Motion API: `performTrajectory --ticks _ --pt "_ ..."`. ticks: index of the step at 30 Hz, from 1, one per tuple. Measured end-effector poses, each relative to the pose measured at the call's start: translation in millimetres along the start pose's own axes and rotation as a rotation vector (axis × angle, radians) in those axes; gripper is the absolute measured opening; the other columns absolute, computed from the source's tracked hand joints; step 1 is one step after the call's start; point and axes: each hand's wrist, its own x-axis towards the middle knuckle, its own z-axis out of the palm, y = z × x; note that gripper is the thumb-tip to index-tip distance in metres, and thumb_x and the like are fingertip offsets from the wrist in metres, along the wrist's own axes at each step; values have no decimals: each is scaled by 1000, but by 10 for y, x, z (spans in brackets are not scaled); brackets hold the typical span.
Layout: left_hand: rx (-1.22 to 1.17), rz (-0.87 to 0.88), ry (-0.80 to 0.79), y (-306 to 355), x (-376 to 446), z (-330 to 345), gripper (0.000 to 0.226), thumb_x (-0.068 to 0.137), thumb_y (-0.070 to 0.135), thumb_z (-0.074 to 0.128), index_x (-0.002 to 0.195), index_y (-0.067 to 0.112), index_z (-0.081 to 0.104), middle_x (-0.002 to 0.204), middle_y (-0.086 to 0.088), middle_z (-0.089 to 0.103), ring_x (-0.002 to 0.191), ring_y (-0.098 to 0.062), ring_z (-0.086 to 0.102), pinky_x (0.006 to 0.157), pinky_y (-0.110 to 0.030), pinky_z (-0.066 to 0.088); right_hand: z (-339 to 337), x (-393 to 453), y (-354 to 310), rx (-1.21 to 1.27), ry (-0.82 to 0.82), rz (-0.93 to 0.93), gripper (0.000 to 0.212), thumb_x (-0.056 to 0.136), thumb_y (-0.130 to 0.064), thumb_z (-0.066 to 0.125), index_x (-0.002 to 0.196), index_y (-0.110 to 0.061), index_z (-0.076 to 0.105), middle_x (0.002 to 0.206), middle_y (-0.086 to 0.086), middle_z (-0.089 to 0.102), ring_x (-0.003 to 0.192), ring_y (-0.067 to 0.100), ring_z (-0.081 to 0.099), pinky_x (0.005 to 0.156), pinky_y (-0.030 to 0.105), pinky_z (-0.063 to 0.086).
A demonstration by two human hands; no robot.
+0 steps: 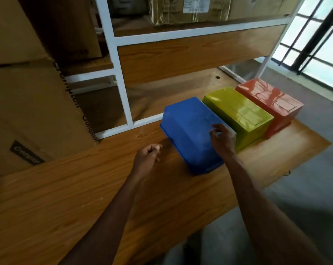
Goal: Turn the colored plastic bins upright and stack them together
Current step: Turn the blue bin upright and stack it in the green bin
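Three plastic bins lie upside down in a row on the wooden table. The blue bin is nearest, the yellow-green bin sits beside it, and the red bin is farthest right. My right hand hovers over the right side of the blue bin's upturned bottom with loosely curled fingers, holding nothing. My left hand is above the table just left of the blue bin, fingers loosely curled and empty.
A white-framed wooden shelf stands right behind the bins. Large cardboard boxes are stacked at the left, and more sit on the upper shelf. The table edge runs close to the red bin on the right.
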Motion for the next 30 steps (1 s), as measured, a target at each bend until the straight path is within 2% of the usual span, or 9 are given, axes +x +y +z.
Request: performTrajectory --ticks 3,5,8,11,13,19,23,27,30 --pt "-22 -17 10 140 109 365 25 107 30 49 118 25 71 106 1 71 85 -14 64 73 -25 51 -111 365 102 -194 -88 20 42 97 -32 62 138 -22 61 144 10 55 134 36 44 110 48 39" --pt "-30 -27 7 195 163 614 26 107 31 50 121 24 70 108 3 70 86 -13 64 72 -24 50 -149 536 181 -284 -157 34 50 98 -32 62 146 -24 53 153 11 44 140 37 34 113 48 30" --pt "-32 -52 1 203 252 955 27 105 33 53 129 26 65 113 5 68 94 -12 65 76 -25 53 -146 706 302 -354 -214 40 59 97 -36 61 153 -23 44 155 15 40 142 39 31 114 51 26" --pt "-21 -99 16 159 335 1226 36 103 35 57 138 27 58 123 7 63 112 -14 62 96 -37 55 -128 797 390 -346 -242 85 67 95 -41 61 154 -21 39 154 17 42 141 41 33 113 54 24" --pt "-23 -120 32 119 357 1352 41 101 40 58 141 28 54 131 6 62 118 -16 62 101 -44 54 -137 849 402 -322 -273 118 68 94 -42 59 154 -17 37 153 16 44 140 41 37 114 54 24" --pt "-65 -149 59 95 278 1524 62 93 59 62 146 31 46 134 2 62 115 -21 65 85 -40 62 -187 928 422 -265 -268 102 54 95 -36 57 143 -13 51 142 15 57 133 39 47 110 52 30" --pt "-80 -144 80 72 218 1467 57 97 45 64 148 28 43 132 2 61 118 -21 64 89 -42 61 -230 826 346 -226 -210 19 52 92 -31 58 142 -16 56 136 14 62 126 39 53 107 49 35" --pt "-203 -196 73 27 167 1269 47 102 25 59 147 19 44 137 -6 62 113 -23 67 73 -25 60 -227 614 108 -230 -112 -120 43 93 -31 57 134 -21 63 129 10 66 121 36 54 103 48 36" --pt "-199 -233 53 46 78 1009 49 101 21 61 147 16 43 139 -6 60 108 -20 65 70 -23 54 -183 361 -122 -258 -41 -229 40 95 -38 56 132 -27 65 132 4 65 123 32 51 101 49 34"
